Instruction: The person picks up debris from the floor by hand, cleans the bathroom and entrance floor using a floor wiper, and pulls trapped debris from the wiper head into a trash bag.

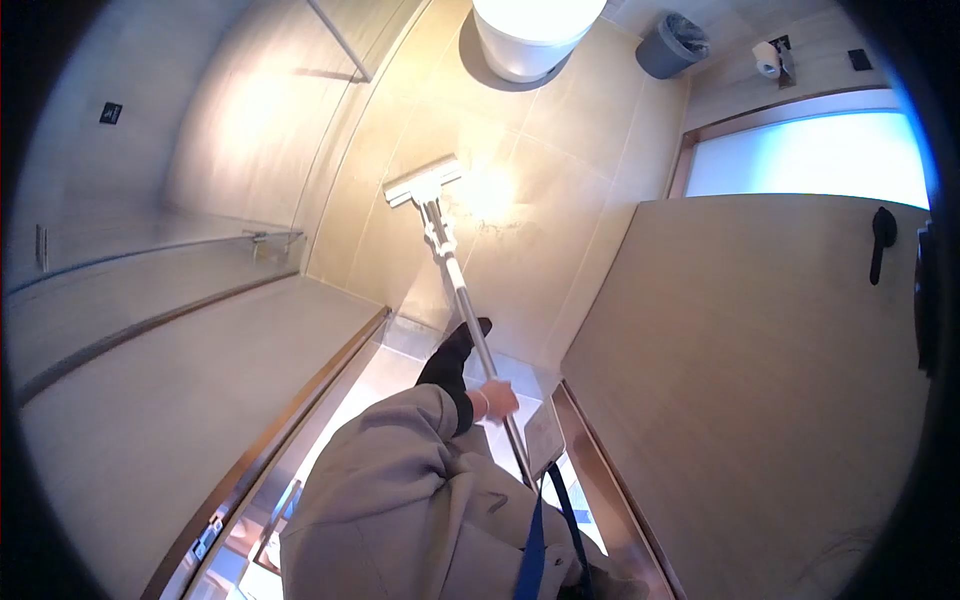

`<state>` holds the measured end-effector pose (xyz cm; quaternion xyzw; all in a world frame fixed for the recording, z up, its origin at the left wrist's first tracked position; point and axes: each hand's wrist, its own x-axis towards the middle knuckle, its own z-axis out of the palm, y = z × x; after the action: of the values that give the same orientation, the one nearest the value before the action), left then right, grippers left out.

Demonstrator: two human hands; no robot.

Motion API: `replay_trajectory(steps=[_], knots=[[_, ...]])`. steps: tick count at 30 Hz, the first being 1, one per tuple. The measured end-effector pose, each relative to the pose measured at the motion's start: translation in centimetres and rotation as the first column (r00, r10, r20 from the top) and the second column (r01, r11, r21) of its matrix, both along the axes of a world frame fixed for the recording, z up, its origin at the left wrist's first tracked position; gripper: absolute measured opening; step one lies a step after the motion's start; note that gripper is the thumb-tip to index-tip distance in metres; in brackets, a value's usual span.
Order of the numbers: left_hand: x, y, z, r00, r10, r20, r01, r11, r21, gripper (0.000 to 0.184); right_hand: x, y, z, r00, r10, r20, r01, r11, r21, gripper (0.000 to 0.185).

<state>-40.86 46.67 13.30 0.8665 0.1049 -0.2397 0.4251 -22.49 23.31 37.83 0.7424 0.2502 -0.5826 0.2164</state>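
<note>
My left hand (495,401) is closed around the pole of a flat-headed squeeze mop (462,290). The pole slants from my body up and slightly left across the view. Its wide, pale head (424,182) rests on the beige tiled floor, where wet-looking marks show beside it. My right hand is not visible. Near the left hand, a badge card (545,438) hangs from a blue lanyard (533,545) in front of my grey coat. A dark-clad foot (480,326) stands just beyond the hand, beside the pole.
A white toilet (530,40) and a grey bin (672,46) with a liner stand at the far wall. A toilet roll (767,60) hangs near the bin. A glass panel (150,250) is on the left, and an open door (760,370) with a black handle (882,245) on the right.
</note>
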Motion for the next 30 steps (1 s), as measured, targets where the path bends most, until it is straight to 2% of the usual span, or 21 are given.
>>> replay_trajectory(steps=[1, 4, 6, 7, 8, 9, 10, 11, 12, 14, 17, 19, 22, 25, 26, 27, 29, 30], knots=[[0.0, -0.3, 3.5, 0.995, -0.089, -0.037, 0.087, 0.994, -0.059, 0.014, -0.1, -1.6, 0.5, 1.0, -0.01, 0.013, 0.011, 0.999, -0.044, 0.036], [-0.5, -0.8, 4.3, 0.997, -0.036, -0.07, 0.033, 0.998, -0.05, 0.014, -0.3, -4.3, 0.1, 0.999, -0.027, 0.018, 0.029, 0.994, -0.107, 0.034], [-0.9, 1.3, 1.9, 0.999, 0.019, -0.037, -0.016, 0.997, 0.069, 0.014, -1.0, -4.4, -2.2, 1.0, -0.009, 0.005, 0.009, 0.996, -0.089, 0.033], [-1.5, 2.4, -1.6, 0.995, 0.098, 0.038, -0.101, 0.988, 0.115, 0.013, -1.3, -3.5, -3.6, 1.0, 0.008, -0.009, -0.009, 0.998, -0.06, 0.032], [-2.2, 4.2, -4.6, 0.978, 0.175, 0.113, -0.191, 0.97, 0.153, 0.013, -1.9, -1.7, -5.4, 0.999, 0.028, -0.032, -0.027, 0.999, 0.022, 0.032], [-2.4, 7.8, -4.9, 0.989, 0.149, 0.021, -0.149, 0.949, 0.279, 0.012, -2.7, 0.5, -7.1, 0.997, 0.049, -0.053, -0.041, 0.99, 0.133, 0.031], [-3.1, 11.6, -3.8, 0.968, 0.252, 0.001, -0.234, 0.896, 0.377, 0.011, -3.9, 3.8, -8.8, 0.996, 0.063, -0.066, -0.045, 0.966, 0.254, 0.03], [-4.3, 14.4, -5.7, 0.941, 0.33, 0.069, -0.327, 0.845, 0.423, 0.009, -5.3, 7.6, -9.7, 0.981, -0.088, -0.171, 0.157, 0.883, 0.442, 0.029], [-4.8, 17.4, -7.2, 0.894, 0.446, -0.036, -0.378, 0.796, 0.472, 0.008, -6.9, 12.7, -9.0, 0.978, -0.021, -0.208, 0.122, 0.866, 0.485, 0.031], [-8.3, 23.2, -1.9, 0.946, 0.312, -0.088, -0.237, 0.851, 0.469, 0.018, -10.0, 17.6, -8.5, 0.968, 0.061, -0.245, 0.074, 0.858, 0.508, 0.035], [-10.3, 22.0, -1.9, 0.929, 0.366, -0.044, -0.316, 0.852, 0.417, 0.027, -10.8, 17.5, -8.1, 0.965, 0.097, -0.242, 0.014, 0.906, 0.422, 0.039], [-11.4, 18.5, -1.2, 0.898, 0.438, 0.047, -0.423, 0.826, 0.371, 0.019, -10.5, 15.9, -6.6, 0.977, 0.13, -0.17, -0.068, 0.942, 0.329, 0.039], [-10.8, 12.1, 0.3, 0.839, 0.533, 0.109, -0.539, 0.788, 0.299, 0.013, -6.8, 14.7, -2.5, 0.945, 0.174, -0.278, -0.123, 0.973, 0.194, 0.037], [-11.6, 6.8, 1.4, 0.795, 0.593, 0.125, -0.605, 0.762, 0.229, 0.009, -5.0, 7.3, -4.5, 0.954, 0.075, -0.29, -0.028, 0.987, 0.16, 0.034], [-11.8, 5.5, 2.2, 0.796, 0.594, 0.118, -0.604, 0.767, 0.216, 0.008, -5.0, 7.7, -2.8, 0.928, 0.233, -0.292, -0.184, 0.965, 0.185, 0.034], [-12.1, 4.3, 2.8, 0.798, 0.592, 0.113, -0.602, 0.772, 0.203, 0.008, -5.2, 6.8, -2.0, 0.938, 0.25, -0.24, -0.207, 0.96, 0.19, 0.033], [-12.8, 1.7, -0.3, 0.78, 0.595, 0.192, -0.621, 0.773, 0.13, 0.01, -6.3, 5.4, -0.5, 0.95, 0.283, -0.133, -0.256, 0.949, 0.185, 0.032], [-12.2, 0.5, -0.8, 0.778, 0.592, 0.21, -0.618, 0.781, 0.092, 0.01, -5.8, 4.2, 0.5, 0.97, 0.212, -0.117, -0.191, 0.968, 0.164, 0.033]])
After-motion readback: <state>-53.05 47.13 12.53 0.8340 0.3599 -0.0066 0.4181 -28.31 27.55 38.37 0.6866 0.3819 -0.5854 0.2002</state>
